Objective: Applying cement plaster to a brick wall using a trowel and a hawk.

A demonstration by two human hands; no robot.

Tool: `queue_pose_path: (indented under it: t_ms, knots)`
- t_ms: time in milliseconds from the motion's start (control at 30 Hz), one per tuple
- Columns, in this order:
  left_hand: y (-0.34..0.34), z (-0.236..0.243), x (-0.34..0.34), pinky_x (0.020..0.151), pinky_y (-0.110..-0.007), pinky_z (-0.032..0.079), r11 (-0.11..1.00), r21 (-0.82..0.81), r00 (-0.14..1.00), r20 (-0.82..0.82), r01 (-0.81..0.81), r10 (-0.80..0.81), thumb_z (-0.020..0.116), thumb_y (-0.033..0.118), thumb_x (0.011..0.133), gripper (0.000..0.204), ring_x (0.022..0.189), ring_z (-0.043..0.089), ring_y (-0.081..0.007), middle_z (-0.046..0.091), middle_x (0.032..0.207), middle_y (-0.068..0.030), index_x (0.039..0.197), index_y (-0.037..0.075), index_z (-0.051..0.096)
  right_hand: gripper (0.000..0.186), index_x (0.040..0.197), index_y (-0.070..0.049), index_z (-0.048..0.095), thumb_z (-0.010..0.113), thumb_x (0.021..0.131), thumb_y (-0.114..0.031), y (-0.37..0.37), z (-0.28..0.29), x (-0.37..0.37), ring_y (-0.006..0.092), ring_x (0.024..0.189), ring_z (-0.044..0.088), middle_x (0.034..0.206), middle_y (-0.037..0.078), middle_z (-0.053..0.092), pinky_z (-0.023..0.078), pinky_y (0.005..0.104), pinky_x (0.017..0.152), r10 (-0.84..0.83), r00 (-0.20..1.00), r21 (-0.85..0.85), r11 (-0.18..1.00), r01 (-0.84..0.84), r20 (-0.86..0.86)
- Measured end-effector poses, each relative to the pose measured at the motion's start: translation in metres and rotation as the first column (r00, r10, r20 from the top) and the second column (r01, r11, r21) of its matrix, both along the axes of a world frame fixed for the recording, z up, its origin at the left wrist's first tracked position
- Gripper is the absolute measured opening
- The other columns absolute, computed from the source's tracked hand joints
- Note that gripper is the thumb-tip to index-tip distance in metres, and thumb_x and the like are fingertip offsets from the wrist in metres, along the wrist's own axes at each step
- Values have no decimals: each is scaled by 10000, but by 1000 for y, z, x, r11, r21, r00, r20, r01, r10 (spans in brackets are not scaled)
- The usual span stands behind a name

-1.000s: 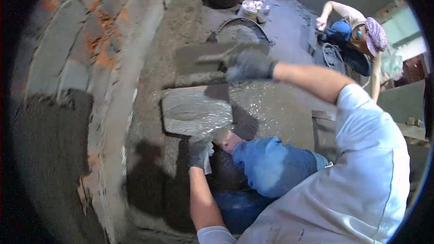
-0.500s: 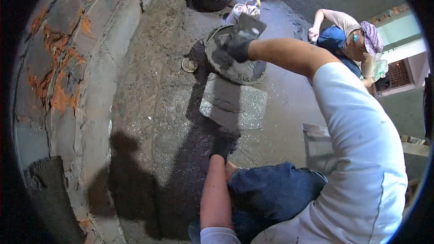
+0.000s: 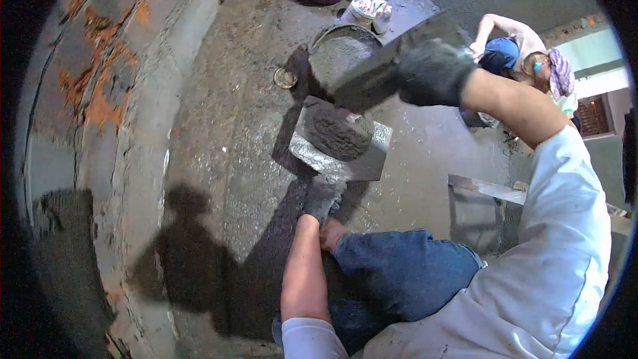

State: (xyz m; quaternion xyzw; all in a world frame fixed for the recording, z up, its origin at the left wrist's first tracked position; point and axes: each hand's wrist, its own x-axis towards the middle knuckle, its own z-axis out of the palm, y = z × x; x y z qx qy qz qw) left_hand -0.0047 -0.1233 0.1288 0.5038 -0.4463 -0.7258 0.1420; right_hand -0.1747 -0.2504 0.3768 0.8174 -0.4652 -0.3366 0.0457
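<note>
The left hand (image 3: 324,199) grasps the board (image 3: 373,165) at its six o'clock side; mortar (image 3: 340,131) upon it should be heavy, soft. The right hand (image 3: 433,74), at two o'clock, grasps a trowel (image 3: 372,78), best held by its back.

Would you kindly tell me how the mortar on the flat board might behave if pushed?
The mortar would probably squash rather than roll, since it sits as a lumpy, spread heap. It might slide on the board, whose bare surface shines as if wet.
</note>
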Motion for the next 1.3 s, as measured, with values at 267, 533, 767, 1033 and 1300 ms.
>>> queue_pose_path:
  t_ms: [267, 533, 767, 1033, 1300]
  knots:
    - [70, -18, 67, 497, -330, 433, 868, -242, 899, -56, -433, 433, 711, 226, 680, 229, 534, 529, -170, 571, 606, -62, 761, 38, 609, 244, 751, -50, 610, 597, 689, -285, 103, -70, -12, 290, 556, 579, 645, 139, 597, 462, 408, 534, -355, 682, 453, 891, 40, 639]
    - [147, 121, 227, 561, -407, 454, 624, -755, 534, 619, 201, 576, 674, 374, 674, 391, 608, 549, -370, 573, 678, -222, 733, -4, 591, 340, 866, -86, 634, 536, 744, -387, 128, -77, 137, 314, 803, 579, 849, 149, 617, 453, 429, 722, 425, 438, -297, 896, -331, 792]
    - [250, 155, 234, 892, -383, 393, 651, -731, 162, 681, 203, 714, 565, 201, 780, 261, 944, 549, -277, 608, 962, -151, 984, 38, 582, 285, 903, -115, 624, 549, 750, -343, 135, -92, 251, 272, 838, 570, 880, 95, 617, 446, 420, 753, 508, 21, -404, 709, -578, 861]
    - [219, 65, 185, 376, -271, 393, 81, 267, 39, -159, -960, 987, 666, 233, 740, 156, 411, 467, -142, 495, 563, 5, 805, 134, 564, 265, 907, -84, 603, 539, 732, -272, 146, -134, 389, 319, 793, 587, 824, 149, 619, 455, 430, 715, 470, -130, -436, 633, -639, 873]
    - [212, 46, 210, 435, -293, 398, 16, 384, -92, -262, -923, 961, 702, 285, 721, 197, 462, 476, -158, 505, 603, 9, 797, 151, 578, 299, 767, -17, 660, 573, 650, -279, 180, -39, 433, 360, 739, 615, 783, 201, 629, 493, 430, 664, 498, 418, -50, 685, -727, 760]
